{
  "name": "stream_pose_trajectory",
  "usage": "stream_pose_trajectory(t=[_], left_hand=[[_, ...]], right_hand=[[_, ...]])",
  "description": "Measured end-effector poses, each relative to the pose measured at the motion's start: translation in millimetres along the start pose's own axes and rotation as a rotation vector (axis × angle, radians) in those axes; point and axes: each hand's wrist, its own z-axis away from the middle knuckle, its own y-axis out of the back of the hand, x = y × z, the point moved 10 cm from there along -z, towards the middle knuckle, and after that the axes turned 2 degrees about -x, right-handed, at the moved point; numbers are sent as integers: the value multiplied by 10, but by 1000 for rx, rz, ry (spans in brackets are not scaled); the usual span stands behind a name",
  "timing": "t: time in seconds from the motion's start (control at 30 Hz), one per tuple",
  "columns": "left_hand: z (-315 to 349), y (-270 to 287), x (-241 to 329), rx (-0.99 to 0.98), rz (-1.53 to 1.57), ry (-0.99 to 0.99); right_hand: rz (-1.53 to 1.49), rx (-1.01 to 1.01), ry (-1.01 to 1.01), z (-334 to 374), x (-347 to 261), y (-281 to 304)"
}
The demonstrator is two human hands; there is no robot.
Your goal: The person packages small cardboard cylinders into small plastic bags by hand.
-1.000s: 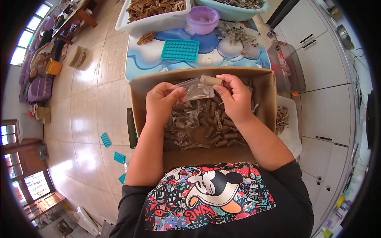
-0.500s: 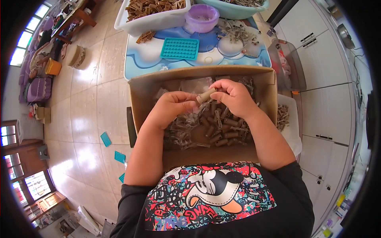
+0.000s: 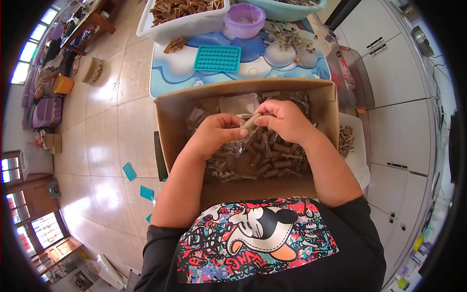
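Observation:
Over the open cardboard box (image 3: pixel 171 117) both my hands hold one short brown tube (image 3: pixel 251 121), tilted with its upper end toward the right. My left hand (image 3: pixel 219 132) pinches its lower end between thumb and fingers, along with what looks like clear plastic film (image 3: pixel 239 146). At the upper end, the thumb and fingers of my right hand (image 3: pixel 282 120) grip the tube. Beneath them the box holds many similar brown tubes (image 3: pixel 272 158), some in clear wrapping. A flat clear plastic bag (image 3: pixel 238 103) lies behind my hands near the far wall.
Beyond the box stands a cloud-patterned table (image 3: pixel 170 78) with a teal silicone mould (image 3: pixel 217 59), a white tub (image 3: pixel 182 29) of brown wooden pieces, a purple bowl (image 3: pixel 244 24) and a pile of small metal-and-string parts (image 3: pixel 292 44). A white bin (image 3: pixel 357 155) of small brown pieces sits right.
The tube has tipped more upright, and my hands have drawn slightly closer together around it. The left fingers have slid further along its lower end. The whole view has shifted slightly.

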Motion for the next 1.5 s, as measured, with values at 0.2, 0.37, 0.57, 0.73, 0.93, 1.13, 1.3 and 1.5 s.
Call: stream_pose_trajectory(t=[0.2,0.37,0.57,0.73,0.93,1.13,1.3,1.5], left_hand=[[16,-22,39,28,66,-16],[-7,21,33,65,-61,-45],[12,-61,91,30,1,-88],[32,22,184,165,-51,-167],[-18,17,11,80,-57,-18],[-14,-26,-24,48,235,-13],[-76,65,-105,70,300,-55],[-21,120,-39,136,193,-9]], right_hand=[[-12,54,-29,22,27,99],[14,16,-49,4,61,41],[-33,-5,-25,20,11,66],[-119,51,-130,35,106,106],[-130,71,18,-21,109,-5],[46,231,122,56,-116,88],[158,190,349,117,-314,-56],[89,188,161,79,-154,-56]])
